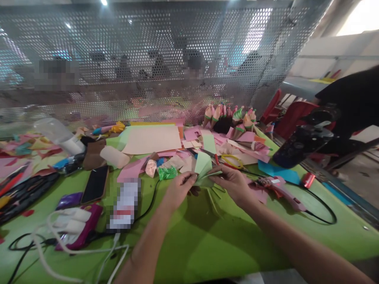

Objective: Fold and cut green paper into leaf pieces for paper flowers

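Between my two hands is a piece of light green paper [203, 165], folded or curled, held above the green table [189, 244]. My left hand [181, 189] pinches its left edge with thumb and fingers. On the other side, my right hand [231, 181] grips the paper's right edge. Thin green strips [213, 201] show just below the paper. A pink glue gun [282, 191] lies to the right of my right hand. Close to my left hand sits a crumpled shiny green wrapper [167, 172].
Paper cones with coloured tops [237, 116] stand at the back right, near yellow-handled scissors [232, 161]. A cream sheet [152, 139] lies behind my hands. A phone [94, 184], power strip [84, 228] and cables are on the left. A dark bottle [302, 144] stands right; a perforated screen [148, 59] rises behind.
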### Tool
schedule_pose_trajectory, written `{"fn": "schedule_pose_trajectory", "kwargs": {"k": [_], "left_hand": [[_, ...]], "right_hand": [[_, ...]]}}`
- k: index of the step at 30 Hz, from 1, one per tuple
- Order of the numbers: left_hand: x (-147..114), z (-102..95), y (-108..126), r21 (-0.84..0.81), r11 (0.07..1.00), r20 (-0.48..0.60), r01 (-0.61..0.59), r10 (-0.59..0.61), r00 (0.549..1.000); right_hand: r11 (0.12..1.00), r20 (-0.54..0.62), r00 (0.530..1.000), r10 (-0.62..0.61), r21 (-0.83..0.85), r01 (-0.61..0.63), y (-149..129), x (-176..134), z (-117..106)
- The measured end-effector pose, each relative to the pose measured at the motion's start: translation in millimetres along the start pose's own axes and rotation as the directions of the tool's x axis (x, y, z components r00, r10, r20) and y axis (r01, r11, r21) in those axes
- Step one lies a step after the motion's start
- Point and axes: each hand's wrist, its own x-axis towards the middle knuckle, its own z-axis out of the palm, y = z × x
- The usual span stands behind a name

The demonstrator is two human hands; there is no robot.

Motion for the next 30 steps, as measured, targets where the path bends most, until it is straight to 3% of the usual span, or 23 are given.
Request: {"fn": "schedule_pose_trajectory", "kwargs": {"k": [7,13,17,24,30], "left_hand": [[0.6,0.7,-0.9,0.077,0.993,0.010,-0.092,0.091,0.996],[-0.8,-0.9,-2.0,0.344,0.911,-0.009,-0.229,0.248,0.969],[-3.4,0.0,2.4,0.470,0.841,0.027,-0.269,0.291,0.956],[-2.5,3.8,4.3,0.517,0.814,0.037,-0.267,0.290,0.956],[-1.7,4.1,2.7,0.505,0.816,0.037,-0.281,0.305,0.952]], "right_hand": [[0.980,-0.012,0.996,-0.094,-0.179,0.090,0.9,0.9,-1.3],[0.963,-0.006,0.989,-0.146,-0.232,0.140,3.1,1.3,-2.2],[0.951,0.005,0.985,-0.170,-0.263,0.165,1.8,1.1,-2.0],[0.953,-0.041,0.984,-0.173,-0.258,0.157,6.8,0.8,0.1],[0.997,-0.146,0.988,-0.058,-0.055,0.050,8.2,2.1,2.9]]}}
